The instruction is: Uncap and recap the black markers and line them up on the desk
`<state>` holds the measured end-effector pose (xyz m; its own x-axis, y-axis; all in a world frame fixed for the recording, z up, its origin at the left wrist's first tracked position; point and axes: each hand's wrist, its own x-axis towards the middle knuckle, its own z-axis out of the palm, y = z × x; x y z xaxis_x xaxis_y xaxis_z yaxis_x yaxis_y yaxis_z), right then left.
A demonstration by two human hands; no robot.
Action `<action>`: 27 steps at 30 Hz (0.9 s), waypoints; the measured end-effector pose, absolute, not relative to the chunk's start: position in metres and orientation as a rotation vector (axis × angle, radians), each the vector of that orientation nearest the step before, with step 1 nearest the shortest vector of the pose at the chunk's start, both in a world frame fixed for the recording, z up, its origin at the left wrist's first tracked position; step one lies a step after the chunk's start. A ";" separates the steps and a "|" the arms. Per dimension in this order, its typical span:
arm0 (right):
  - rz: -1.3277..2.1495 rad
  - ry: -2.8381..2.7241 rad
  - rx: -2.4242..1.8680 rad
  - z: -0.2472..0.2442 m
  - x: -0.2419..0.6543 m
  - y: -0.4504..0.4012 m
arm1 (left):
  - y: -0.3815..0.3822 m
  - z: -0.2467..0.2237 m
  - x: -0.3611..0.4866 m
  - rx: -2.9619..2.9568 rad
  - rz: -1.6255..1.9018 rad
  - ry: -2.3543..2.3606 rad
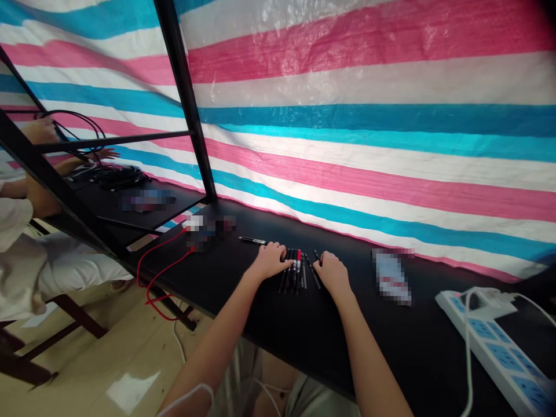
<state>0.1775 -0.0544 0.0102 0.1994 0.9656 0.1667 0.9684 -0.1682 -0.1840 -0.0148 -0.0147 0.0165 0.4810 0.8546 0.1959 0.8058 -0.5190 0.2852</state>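
Note:
Several dark pens [292,281], one with a red part [299,255], lie side by side in a row on the black table [278,330]. My left hand [271,259] rests at the row's left side, fingers curved but apart from the thumb, whose tip touches the pens. At the right side, my right hand [333,273] has its fingers closed around a dark pen [317,254], whose upper end sticks out past the fingertips. Between that hand and the row, another pen [311,272] lies slanted. Behind my left hand is a separate black pen [252,240].
A white power strip [499,341] with plugged-in cords stands at right. A blurred packet [391,277] lies nearer. Red cables [150,284] hang off the left edge. Beyond a black metal frame [185,98], another person's hand [41,130] is near black cables [124,176]. Striped sheeting [369,139] hangs behind.

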 end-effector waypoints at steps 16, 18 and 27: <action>0.322 -1.796 -2.034 0.018 0.172 -0.058 | -0.013 0.013 -0.021 2.538 0.446 1.557; 0.377 -1.795 -2.003 0.020 0.171 -0.058 | -0.011 0.013 -0.022 2.524 0.457 1.633; 0.458 -1.783 -1.964 0.019 0.173 -0.057 | -0.007 0.009 -0.023 2.522 0.502 1.877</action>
